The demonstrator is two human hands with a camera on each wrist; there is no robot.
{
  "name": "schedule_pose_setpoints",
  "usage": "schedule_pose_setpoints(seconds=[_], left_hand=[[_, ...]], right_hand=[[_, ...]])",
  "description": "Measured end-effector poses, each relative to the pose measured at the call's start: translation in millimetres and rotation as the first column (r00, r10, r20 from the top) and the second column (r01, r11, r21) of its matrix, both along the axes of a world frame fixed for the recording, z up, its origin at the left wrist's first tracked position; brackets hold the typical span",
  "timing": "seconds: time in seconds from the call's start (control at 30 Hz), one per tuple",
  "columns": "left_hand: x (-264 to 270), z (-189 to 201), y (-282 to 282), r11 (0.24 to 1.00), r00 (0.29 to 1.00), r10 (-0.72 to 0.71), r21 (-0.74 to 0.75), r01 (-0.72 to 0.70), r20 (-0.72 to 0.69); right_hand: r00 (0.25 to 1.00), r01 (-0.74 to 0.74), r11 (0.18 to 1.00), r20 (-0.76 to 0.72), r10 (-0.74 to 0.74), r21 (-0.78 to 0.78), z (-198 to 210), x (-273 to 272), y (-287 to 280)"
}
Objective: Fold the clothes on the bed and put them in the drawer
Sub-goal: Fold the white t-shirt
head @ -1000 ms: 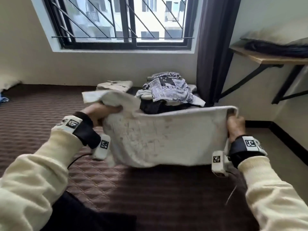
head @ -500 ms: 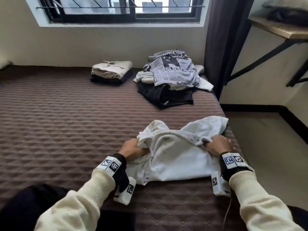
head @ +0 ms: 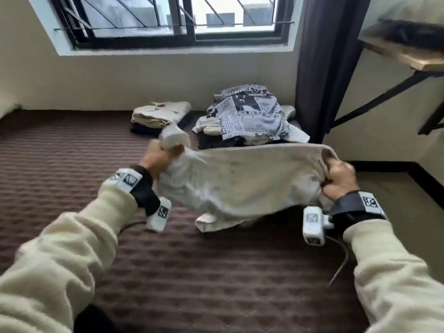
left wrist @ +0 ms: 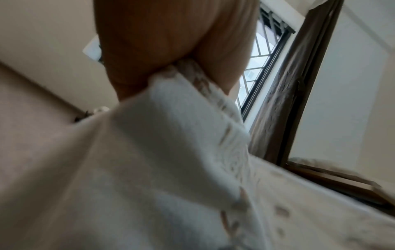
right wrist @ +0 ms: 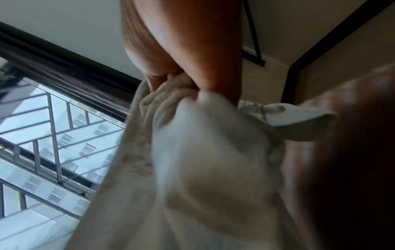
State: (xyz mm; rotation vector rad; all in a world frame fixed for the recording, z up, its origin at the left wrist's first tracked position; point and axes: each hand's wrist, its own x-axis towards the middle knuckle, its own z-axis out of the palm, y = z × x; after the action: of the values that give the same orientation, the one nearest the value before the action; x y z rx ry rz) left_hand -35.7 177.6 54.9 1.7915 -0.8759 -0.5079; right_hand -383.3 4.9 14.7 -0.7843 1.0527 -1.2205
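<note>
A white garment (head: 242,181) hangs stretched between both hands above the brown quilted bed (head: 192,272). My left hand (head: 159,158) grips its left end, bunched fabric sticking up past the fingers. My right hand (head: 338,175) grips the right end. The wrist views show the white cloth (left wrist: 171,169) under the left hand (left wrist: 169,50) and cloth (right wrist: 203,160) bunched in the right hand (right wrist: 188,55). The garment's lower edge droops close to the bed.
A folded beige and dark stack (head: 159,116) lies at the far side of the bed. Beside it a loose pile (head: 249,118) topped by a newspaper-print garment. A dark curtain (head: 326,68) hangs right; a wooden shelf (head: 408,54) juts from the right wall. Floor (head: 396,200) lies right of the bed.
Half a second ago the garment lay bunched on the bed under both hands. Both hands have lifted it and spread it wide again above the bed.
</note>
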Motion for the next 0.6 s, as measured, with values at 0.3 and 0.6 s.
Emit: schedule_pose_setpoints(seconds=[0.3, 0.6], left_hand=[[69.7, 99.2, -11.4, 0.931, 0.953, 0.220, -0.335, -0.142, 0.207], [70.1, -63.9, 96.4, 0.918, 0.956, -0.202, 0.381, 0.110, 0.211]], right_hand=[[0.997, -0.071, 0.905, -0.058, 0.051, -0.419, 68.0, 16.6, -57.4], [0.664, -0.443, 0.863, -0.736, 0.135, -0.242, -56.4, -40.0, -3.4]])
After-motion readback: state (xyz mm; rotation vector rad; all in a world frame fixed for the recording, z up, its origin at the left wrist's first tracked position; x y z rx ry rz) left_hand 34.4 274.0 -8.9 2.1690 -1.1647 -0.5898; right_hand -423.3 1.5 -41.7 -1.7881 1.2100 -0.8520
